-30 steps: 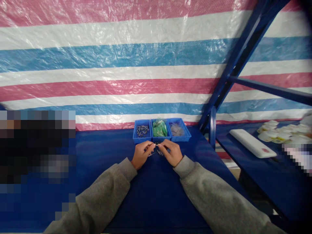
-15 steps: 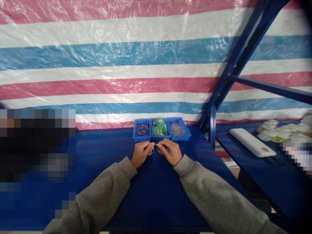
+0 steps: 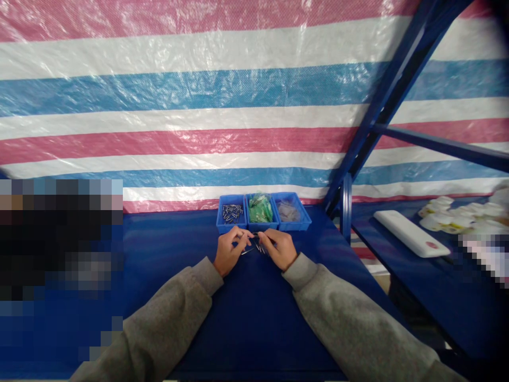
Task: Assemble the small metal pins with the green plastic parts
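Just in front of the blue bins, my right hand (image 3: 280,246) pinches a thin, pen-like metal piece (image 3: 255,235) between thumb and forefinger. My left hand (image 3: 231,252) is at the other end of that piece, its thumb and fingers now slightly apart, fingertips close to or touching it. Below and between the hands, several slim metal pieces (image 3: 259,247) lie on the blue table (image 3: 254,318). Similar dark and silver pieces (image 3: 232,213) fill the left bin. A green plastic bag (image 3: 260,208) with small parts is in the middle bin, clear bagged material (image 3: 288,211) in the right one.
Behind the table hangs a striped plastic sheet (image 3: 178,140). A blue metal frame (image 3: 374,124) rises at the right. Beyond it, a second table holds a long white box (image 3: 411,233) and several white rolls (image 3: 453,215). The area at the far left is blurred out.
My left thumb and fingers have loosened and spread a little. My right hand has turned slightly, and more of the thin piece shows between the hands.
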Action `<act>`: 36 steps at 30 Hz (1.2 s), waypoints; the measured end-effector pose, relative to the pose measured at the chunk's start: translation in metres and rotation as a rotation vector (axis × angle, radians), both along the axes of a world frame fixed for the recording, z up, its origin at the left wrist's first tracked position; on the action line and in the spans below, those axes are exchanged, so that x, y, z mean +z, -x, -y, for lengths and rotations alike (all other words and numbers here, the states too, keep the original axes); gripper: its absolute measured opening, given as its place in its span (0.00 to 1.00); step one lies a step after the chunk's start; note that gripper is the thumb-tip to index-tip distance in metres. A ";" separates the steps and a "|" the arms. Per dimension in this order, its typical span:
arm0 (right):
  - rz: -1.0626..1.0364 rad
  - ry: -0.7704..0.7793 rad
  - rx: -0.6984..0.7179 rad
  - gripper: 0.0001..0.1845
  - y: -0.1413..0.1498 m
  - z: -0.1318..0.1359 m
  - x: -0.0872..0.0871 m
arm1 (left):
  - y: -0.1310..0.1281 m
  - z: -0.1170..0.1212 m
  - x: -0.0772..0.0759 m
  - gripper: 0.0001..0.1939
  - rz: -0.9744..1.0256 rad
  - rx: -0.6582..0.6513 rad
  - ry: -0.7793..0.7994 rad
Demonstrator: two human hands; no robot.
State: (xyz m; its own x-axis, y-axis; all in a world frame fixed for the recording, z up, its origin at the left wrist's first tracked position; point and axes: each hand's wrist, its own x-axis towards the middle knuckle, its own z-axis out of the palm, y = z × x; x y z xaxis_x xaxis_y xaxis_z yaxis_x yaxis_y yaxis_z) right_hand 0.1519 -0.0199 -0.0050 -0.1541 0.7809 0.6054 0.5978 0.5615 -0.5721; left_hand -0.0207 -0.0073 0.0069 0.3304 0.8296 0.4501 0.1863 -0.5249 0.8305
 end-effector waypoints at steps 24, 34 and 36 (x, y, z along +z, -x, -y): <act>-0.054 -0.035 0.024 0.13 0.000 0.000 0.001 | -0.001 -0.006 -0.007 0.13 -0.017 0.037 0.057; -0.045 -0.012 0.080 0.13 0.001 0.002 0.004 | -0.001 -0.003 0.001 0.17 -0.206 0.076 -0.080; -0.024 -0.020 0.089 0.14 0.001 0.002 0.003 | -0.001 -0.002 0.002 0.19 -0.228 0.081 -0.095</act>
